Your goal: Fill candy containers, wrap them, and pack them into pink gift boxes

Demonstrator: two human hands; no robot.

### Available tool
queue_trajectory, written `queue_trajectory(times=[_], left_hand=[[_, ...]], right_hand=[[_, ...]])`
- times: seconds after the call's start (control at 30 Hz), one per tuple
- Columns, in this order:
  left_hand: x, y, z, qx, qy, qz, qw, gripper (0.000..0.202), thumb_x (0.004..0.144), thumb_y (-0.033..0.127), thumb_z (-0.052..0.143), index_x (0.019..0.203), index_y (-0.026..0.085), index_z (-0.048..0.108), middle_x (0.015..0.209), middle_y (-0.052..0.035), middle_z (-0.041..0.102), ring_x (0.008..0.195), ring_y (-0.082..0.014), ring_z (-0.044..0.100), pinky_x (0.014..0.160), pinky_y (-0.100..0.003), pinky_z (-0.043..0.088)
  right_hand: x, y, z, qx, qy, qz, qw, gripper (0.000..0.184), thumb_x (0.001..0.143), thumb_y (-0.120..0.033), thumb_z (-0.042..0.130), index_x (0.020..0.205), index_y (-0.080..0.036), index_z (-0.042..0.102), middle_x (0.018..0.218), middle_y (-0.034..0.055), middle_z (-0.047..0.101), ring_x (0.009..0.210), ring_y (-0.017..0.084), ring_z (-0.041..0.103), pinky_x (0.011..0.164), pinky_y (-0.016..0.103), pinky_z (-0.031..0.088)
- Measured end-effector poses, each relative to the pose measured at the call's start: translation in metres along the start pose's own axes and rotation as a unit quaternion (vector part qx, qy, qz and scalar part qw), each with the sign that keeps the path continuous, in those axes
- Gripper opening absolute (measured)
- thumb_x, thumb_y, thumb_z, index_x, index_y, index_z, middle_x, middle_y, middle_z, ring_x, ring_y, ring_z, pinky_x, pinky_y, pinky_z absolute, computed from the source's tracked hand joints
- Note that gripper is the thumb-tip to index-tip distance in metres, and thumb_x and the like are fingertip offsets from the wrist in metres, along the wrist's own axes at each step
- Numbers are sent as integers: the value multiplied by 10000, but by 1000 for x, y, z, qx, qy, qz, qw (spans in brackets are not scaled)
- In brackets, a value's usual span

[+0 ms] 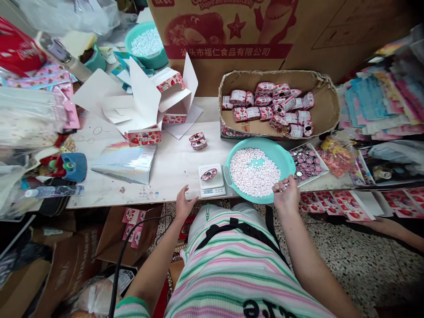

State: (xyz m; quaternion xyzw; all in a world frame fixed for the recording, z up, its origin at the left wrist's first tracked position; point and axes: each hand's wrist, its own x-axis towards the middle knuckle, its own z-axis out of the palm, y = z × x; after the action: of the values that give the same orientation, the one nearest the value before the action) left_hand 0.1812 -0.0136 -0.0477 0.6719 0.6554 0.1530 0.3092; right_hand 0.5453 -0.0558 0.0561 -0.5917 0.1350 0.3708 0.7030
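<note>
"Worktable (pixel 172 163) is crowded; what are we handling?"

"We're pinching light, slippery candies (pixel 247 172) in our right hand (pixel 285 193) above the teal basin (pixel 276 150), heaped there too; our open left hand (pixel 184 204) is hovering apart, left of it."

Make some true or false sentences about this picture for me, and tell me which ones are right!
1. The right hand is pinching candies at the edge of the teal tray. True.
2. The left hand is holding the scale. False: it is open beside the scale, not touching it.
3. A little round case sits on the scale. True.
4. The candies in the tray are blue. False: they are white and pink.
</note>
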Motion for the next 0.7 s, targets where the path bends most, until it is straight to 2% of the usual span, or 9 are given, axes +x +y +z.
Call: queue_trajectory(times=[0.37, 0.53, 0.7], left_hand=[[-4, -8, 1, -12, 6, 12, 1000, 604, 703, 322, 676, 1249, 223, 437, 1145, -89, 582, 1103, -268, 531, 966, -451, 412], [-7, -7, 4, -21, -4, 8, 1000, 583, 707, 330, 673, 1235, 223, 450, 1143, -88, 584, 1108, -265, 533, 963, -444, 416], [-6, -2, 7, -25, -6, 15, 1000, 564, 713, 317, 671, 1224, 209, 459, 1153, -90, 586, 1110, -251, 528, 971, -432, 412]], right_hand=[[-1, 14, -3, -23, -17, 46, 999, 348, 785, -458, 563, 619, -200, 399, 441, -92, 339, 391, 49, 357, 394, 158, 322], [-4, 19, -3, -32, -23, 63, 997, 243, 783, -402, 541, 678, -194, 474, 503, -68, 436, 428, 57, 425, 412, 161, 364], [-3, 29, 8, -46, -84, 135, 986, 144, 746, -309, 544, 790, -174, 565, 635, -23, 545, 534, 81, 535, 468, 180, 454]])
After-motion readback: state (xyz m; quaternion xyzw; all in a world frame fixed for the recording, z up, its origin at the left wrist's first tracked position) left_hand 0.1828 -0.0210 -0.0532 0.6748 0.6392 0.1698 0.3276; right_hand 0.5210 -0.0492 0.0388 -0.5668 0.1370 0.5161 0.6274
